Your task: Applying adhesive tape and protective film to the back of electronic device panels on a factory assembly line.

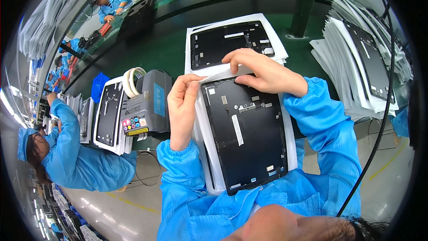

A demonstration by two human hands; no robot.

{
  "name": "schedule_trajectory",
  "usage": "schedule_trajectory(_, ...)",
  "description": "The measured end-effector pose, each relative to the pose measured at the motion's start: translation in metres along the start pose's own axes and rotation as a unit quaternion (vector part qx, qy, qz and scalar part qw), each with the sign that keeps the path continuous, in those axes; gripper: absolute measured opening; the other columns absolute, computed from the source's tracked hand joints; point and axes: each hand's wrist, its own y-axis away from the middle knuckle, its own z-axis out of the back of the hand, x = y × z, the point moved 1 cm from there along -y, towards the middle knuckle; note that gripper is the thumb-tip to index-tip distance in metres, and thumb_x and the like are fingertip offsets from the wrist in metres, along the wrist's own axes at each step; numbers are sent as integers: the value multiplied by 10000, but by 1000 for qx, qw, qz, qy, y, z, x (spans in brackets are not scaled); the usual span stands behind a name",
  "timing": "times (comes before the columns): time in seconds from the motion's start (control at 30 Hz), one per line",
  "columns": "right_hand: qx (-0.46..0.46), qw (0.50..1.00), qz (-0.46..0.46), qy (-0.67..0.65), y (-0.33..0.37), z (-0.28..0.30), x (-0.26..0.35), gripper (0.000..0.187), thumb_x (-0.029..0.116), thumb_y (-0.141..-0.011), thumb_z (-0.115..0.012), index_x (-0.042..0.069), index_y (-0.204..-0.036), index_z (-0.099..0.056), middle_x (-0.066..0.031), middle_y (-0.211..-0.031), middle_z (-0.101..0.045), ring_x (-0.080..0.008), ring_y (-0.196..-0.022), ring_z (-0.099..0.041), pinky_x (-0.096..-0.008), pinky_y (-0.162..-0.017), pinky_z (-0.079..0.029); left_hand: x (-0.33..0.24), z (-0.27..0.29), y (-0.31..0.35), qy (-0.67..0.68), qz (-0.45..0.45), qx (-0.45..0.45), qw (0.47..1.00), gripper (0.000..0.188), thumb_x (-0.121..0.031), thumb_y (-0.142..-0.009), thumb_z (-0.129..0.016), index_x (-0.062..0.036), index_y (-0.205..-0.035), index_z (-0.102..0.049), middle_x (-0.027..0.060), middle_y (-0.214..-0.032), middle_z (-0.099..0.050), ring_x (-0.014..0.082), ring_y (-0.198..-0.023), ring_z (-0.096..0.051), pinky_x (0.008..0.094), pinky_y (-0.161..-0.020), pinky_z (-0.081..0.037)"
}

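Note:
A black panel, shaped like a tablet's back cover, lies in front of me, with small metal pads and a white label strip on its inner face. White sheets show beneath it along its sides. At its far edge is a thin white sheet. My left hand pinches this sheet near the panel's far left corner, thumb against index finger. Closer to the middle of that edge, my right hand has its thumb and fingers closed on the sheet's raised part. Farther off, a second black panel rests on white sheets.
A dark grey label printer and a tape roll stand left, beside another panel stack. Stacked panels with white sheets fill the right. A dark post rises behind. A co-worker sits left; a black cable hangs right.

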Motion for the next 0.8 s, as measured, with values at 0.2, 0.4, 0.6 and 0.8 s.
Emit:
schedule_trajectory(0.2, 112, 991, -69, -12, -5, 34, 0, 259, 250, -883, -660, -8, -907, -671, -145, -724, -669, -248, -669, -660, -305, -609, -503, -8, 3, 11, 88, 58, 77, 991, 490, -287, -991, -531, -13, -1374, -398, 138, -1182, -628, 147, -1029, -618, 283, -856, -501)
schedule_trajectory(0.4, -180, 945, -270, -33, 5, 77, -60, 279, 262, -926, -603, -8, -947, -670, -46, -761, -663, -123, -680, -601, -272, -645, -494, 11, 37, 25, 222, 131, 112, 960, 641, -421, -986, -483, -23, -1459, -314, 129, -1366, -508, 233, -1221, -533, 408, -981, -448)
schedule_trajectory(0.6, -285, 878, -384, -30, 15, 52, -137, 313, 283, -920, -590, 3, -1024, -687, -94, -799, -685, -173, -734, -635, -336, -696, -492, 38, 32, -91, 244, 44, -91, 964, 497, -49, -953, -527, 32, -1409, -345, 204, -1301, -535, 261, -1148, -571, 384, -990, -464)
schedule_trajectory(0.8, -207, 892, -354, 188, 18, 23, -142, 274, 219, -905, -569, -22, -985, -672, -247, -832, -664, -411, -822, -650, -445, -745, -498, 83, 41, -166, 122, 67, -188, 972, 496, 129, -785, -570, 33, -1270, -523, 159, -1072, -662, 208, -879, -660, 287, -754, -541)
